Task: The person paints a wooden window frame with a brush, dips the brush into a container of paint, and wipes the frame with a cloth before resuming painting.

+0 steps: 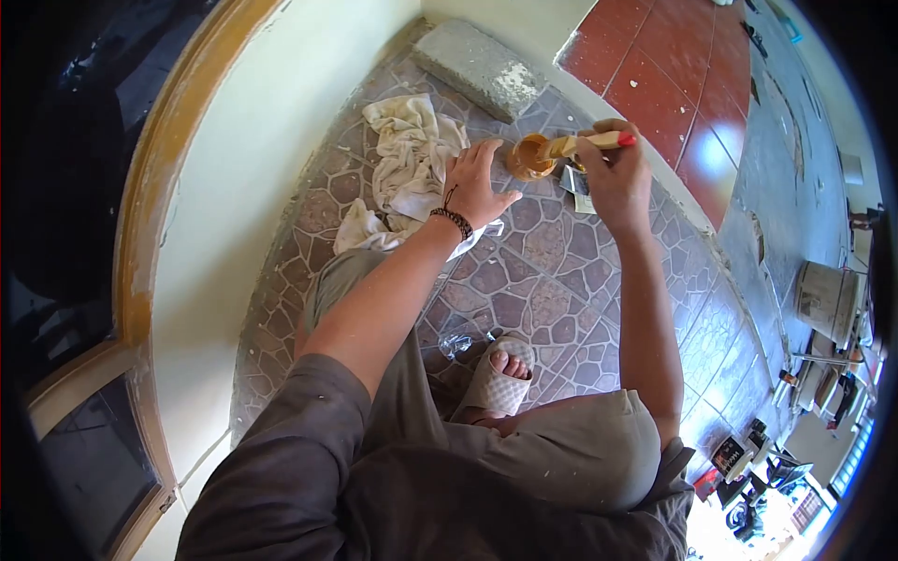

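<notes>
Closest to us, our slippered foot (499, 376) was planted on the patterned floor (543, 245), with crumpled clear plastic (456, 346) just beside it. Farther along, toward the floor's left edge by the wall, lay a rumpled cloth (404, 154), and here was our left hand (475, 192), open, fingers spread, gripping nothing; whether it touched the cloth, we couldn't tell. And the pot (530, 159)! Upright near the far edge, its inside orange-brown, between our hands. Our right hand (619, 178) had the brush (561, 147) gripped by its handle, bristle end at the pot's mouth. Loading or wiping off the bristles, we judged; lifting away cleanly called for a light tilt, a firm grip and no knock to the rim. Beyond, a rough block (479, 67) filled the far corner, red tiles (655, 79) to its right.
</notes>
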### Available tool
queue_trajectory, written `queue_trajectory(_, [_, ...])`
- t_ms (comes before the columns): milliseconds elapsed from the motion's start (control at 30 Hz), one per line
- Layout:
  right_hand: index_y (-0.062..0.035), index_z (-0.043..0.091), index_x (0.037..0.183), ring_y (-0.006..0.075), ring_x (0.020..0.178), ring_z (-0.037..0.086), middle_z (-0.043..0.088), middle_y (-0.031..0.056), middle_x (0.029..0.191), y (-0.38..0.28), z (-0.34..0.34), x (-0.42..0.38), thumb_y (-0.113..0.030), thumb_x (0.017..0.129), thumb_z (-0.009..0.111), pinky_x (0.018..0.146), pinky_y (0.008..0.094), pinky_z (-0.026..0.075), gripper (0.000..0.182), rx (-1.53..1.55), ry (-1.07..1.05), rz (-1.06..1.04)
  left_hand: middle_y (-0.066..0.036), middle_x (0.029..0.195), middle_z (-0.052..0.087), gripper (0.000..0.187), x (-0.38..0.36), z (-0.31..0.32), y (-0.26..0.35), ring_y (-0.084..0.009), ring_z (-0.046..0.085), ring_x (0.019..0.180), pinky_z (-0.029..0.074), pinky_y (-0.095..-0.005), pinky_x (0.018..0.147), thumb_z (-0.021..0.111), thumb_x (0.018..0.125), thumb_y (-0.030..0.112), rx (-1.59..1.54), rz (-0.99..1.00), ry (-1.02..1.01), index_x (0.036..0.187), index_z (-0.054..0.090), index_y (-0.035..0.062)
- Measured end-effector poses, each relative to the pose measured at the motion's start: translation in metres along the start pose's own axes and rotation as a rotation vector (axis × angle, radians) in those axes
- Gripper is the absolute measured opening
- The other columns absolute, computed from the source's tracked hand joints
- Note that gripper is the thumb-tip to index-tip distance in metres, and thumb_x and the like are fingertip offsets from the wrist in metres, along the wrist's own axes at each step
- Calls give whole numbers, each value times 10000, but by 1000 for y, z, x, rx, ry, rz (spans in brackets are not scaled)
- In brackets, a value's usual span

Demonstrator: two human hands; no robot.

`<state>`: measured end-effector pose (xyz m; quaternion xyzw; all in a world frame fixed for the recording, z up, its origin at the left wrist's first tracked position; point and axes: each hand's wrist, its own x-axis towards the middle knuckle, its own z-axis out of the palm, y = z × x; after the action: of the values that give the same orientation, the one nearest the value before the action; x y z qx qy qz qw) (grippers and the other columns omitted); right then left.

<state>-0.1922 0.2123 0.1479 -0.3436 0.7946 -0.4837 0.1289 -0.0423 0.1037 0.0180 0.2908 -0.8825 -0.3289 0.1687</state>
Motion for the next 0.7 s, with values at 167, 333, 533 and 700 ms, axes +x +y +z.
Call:
queue_trajectory(167, [-1, 568, 1041, 284, 795, 700, 691, 195, 889, 8, 11, 7, -99, 854, 653, 705, 355, 534, 228, -134, -115, -29, -100, 1371, 501, 938, 13, 17, 4, -259, 460, 1281, 292, -461, 1032, 886, 603, 374, -16, -52, -43, 1361, 408, 98])
queue_trajectory(333, [-24, 580, 1029, 353, 794, 685, 672, 224, 848, 19, 18, 13, -93, 840, 633, 697, 396, 523, 209, -174, -249, 26, -61, 1346, 534, 994, 23, 26, 5, -272, 471, 1263, 277, -487, 1031, 906, 552, 414, -22, -115, -101, 1365, 418, 117])
queue_trajectory(533, [-26, 576, 1032, 405, 831, 671, 667, 243, 861, 28, 27, 15, -104, 842, 614, 736, 445, 518, 209, -194, -260, -53, -48, 1251, 605, 934, 22, 31, 4, -276, 511, 1177, 310, -473, 956, 921, 527, 368, -46, -63, -9, 1308, 472, 123])
queue_trajectory(700, [-21, 579, 1029, 378, 809, 681, 669, 238, 873, 29, 27, 14, -95, 840, 632, 714, 422, 525, 211, -177, -270, -3, -51, 1248, 607, 930, 24, 31, 5, -276, 511, 1178, 312, -470, 951, 922, 528, 364, -46, -78, -12, 1305, 474, 118])
